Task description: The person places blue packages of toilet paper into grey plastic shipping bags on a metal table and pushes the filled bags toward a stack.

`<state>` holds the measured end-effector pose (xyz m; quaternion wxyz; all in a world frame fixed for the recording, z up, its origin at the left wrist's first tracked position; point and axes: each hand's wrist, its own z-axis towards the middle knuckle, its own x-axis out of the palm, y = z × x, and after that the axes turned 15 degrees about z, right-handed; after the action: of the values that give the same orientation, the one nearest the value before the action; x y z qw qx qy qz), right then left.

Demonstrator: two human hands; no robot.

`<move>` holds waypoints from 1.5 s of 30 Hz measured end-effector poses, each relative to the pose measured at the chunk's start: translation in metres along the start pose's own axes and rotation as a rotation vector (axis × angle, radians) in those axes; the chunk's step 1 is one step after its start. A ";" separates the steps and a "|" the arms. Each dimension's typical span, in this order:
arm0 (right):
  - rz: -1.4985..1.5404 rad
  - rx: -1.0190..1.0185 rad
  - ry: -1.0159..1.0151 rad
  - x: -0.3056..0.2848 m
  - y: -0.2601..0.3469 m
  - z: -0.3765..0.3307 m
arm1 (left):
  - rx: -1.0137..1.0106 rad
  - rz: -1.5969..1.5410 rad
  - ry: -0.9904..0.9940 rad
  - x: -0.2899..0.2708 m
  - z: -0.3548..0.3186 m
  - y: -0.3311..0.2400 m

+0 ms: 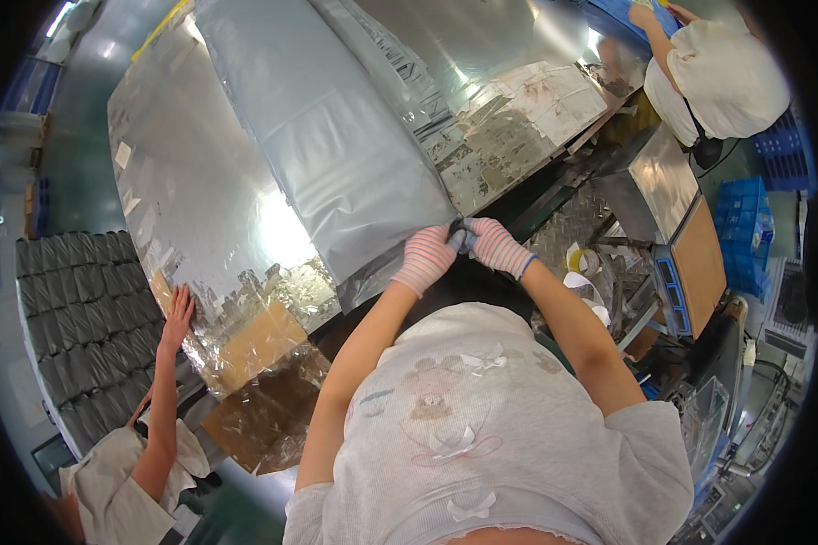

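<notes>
My left hand point(429, 258) and my right hand point(498, 249), both in pink-and-grey striped gloves, meet at the table's near edge. Their fingers are closed and pressed together around a small dark grey spot that I cannot make out; it may be part of the gloves' fingertips or something pinched. Right beside the left hand lies the near corner of a long grey plastic sheet point(323, 136), which stretches away across the metal table point(186, 150). It looks smooth on top, with loose wrinkled edges along its right side.
At the left, a co-worker's bare hand point(180, 313) rests on the table edge beside rows of dark grey bundles point(82, 318). Another person point(723, 82) works at the far right. A metal box point(650, 186), a tape roll point(585, 263) and a blue crate point(742, 232) stand right.
</notes>
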<state>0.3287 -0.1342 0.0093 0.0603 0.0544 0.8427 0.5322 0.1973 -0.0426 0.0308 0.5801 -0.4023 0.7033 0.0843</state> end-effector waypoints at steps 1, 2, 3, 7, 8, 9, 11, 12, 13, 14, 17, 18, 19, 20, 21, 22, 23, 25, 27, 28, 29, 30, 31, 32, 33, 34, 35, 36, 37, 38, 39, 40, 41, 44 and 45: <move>0.057 0.055 -0.022 0.005 0.008 -0.002 | 0.004 -0.036 -0.036 0.006 0.000 0.000; 0.176 0.074 0.012 0.007 0.006 0.000 | 0.007 -0.072 -0.073 0.012 0.000 0.002; 0.302 0.095 0.037 0.008 0.002 0.001 | 0.037 -0.116 -0.160 0.011 -0.003 0.000; 0.405 0.069 0.026 0.002 0.005 -0.002 | 0.163 -0.214 -0.187 -0.006 -0.035 0.009; 0.410 0.102 0.033 -0.002 0.001 -0.001 | 0.155 -0.330 -0.188 -0.009 -0.047 0.017; 0.416 0.133 0.041 -0.007 -0.004 0.000 | 0.147 -0.445 -0.191 -0.013 -0.061 0.026; 0.279 0.099 0.025 -0.009 -0.001 -0.002 | -0.011 -0.485 -0.287 -0.015 -0.095 0.049; 0.097 -0.001 0.024 -0.017 -0.014 0.001 | -0.116 -0.488 -0.295 -0.023 -0.116 0.059; 0.234 0.123 -0.017 -0.016 -0.014 0.002 | -0.233 -0.437 -0.338 -0.020 -0.137 0.075; 0.365 0.253 -0.056 -0.016 -0.013 0.003 | -0.341 -0.384 -0.435 -0.013 -0.160 0.090; 0.310 0.201 -0.069 -0.023 -0.018 0.005 | -0.612 -0.191 -0.595 0.008 -0.239 0.136; 0.329 0.244 -0.084 -0.026 -0.017 0.006 | -0.708 -0.145 -0.610 0.015 -0.267 0.147; 0.215 0.202 -0.065 -0.037 -0.033 0.010 | -0.793 -0.148 -0.649 0.032 -0.297 0.163; 0.097 0.154 -0.046 -0.040 -0.046 0.015 | -0.878 -0.155 -0.692 0.048 -0.325 0.176; 0.188 0.262 -0.071 -0.034 -0.034 0.015 | -0.991 -0.150 -0.669 0.050 -0.345 0.175; 0.238 0.320 -0.078 -0.032 -0.033 0.018 | -1.098 -0.146 -0.648 0.050 -0.363 0.173; 0.288 0.379 -0.088 -0.038 -0.036 0.021 | -1.191 -0.167 -0.642 0.067 -0.384 0.181; 0.268 0.406 -0.087 -0.040 -0.032 0.024 | -1.225 -0.099 -0.565 0.072 -0.399 0.174; 0.144 0.336 -0.060 -0.038 -0.022 0.020 | -1.219 0.036 -0.487 0.066 -0.406 0.165; 0.080 0.343 -0.030 -0.045 -0.029 0.025 | -1.244 0.057 -0.426 0.054 -0.405 0.160; 0.075 0.353 -0.032 -0.051 -0.036 0.027 | -1.283 0.075 -0.379 0.046 -0.404 0.156; 0.071 0.363 -0.030 -0.053 -0.034 0.026 | -1.324 0.093 -0.331 0.041 -0.408 0.155; 0.072 0.356 -0.014 -0.056 -0.034 0.026 | -1.346 0.051 -0.350 0.041 -0.416 0.158; 0.073 0.349 0.001 -0.058 -0.034 0.026 | -1.367 0.010 -0.370 0.040 -0.426 0.162; 0.029 0.338 0.030 -0.061 -0.035 0.027 | -1.379 -0.035 -0.389 0.039 -0.433 0.165; 0.014 0.320 0.027 -0.061 -0.034 0.026 | -1.388 -0.036 -0.418 0.034 -0.436 0.166; -0.001 0.301 0.023 -0.060 -0.032 0.025 | -1.395 -0.036 -0.447 0.024 -0.439 0.165; -0.013 0.283 0.019 -0.061 -0.030 0.023 | -1.402 -0.032 -0.474 0.013 -0.442 0.163; -0.019 0.264 0.033 -0.062 -0.029 0.023 | -1.398 -0.021 -0.498 0.005 -0.446 0.164; -0.021 0.237 0.041 -0.066 -0.033 0.024 | -1.406 -0.005 -0.502 0.004 -0.454 0.166; -0.020 0.209 0.048 -0.064 -0.030 0.023 | -1.411 0.015 -0.506 0.003 -0.462 0.169; -0.018 0.181 0.055 -0.060 -0.028 0.023 | -1.415 0.035 -0.510 0.001 -0.469 0.171; -0.011 0.228 0.046 -0.061 -0.023 0.021 | -1.414 0.010 -0.544 -0.003 -0.475 0.172; -0.186 0.103 0.074 -0.085 -0.043 0.029 | -1.388 -0.074 -0.643 -0.030 -0.482 0.170; -0.183 0.106 0.082 -0.093 -0.051 0.034 | -1.359 -0.098 -0.743 -0.045 -0.479 0.164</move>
<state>0.4247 -0.1400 -0.0471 0.0713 -0.0416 0.8730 0.4807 -0.2695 -0.1930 0.1632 0.4069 -0.6457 0.2382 0.6006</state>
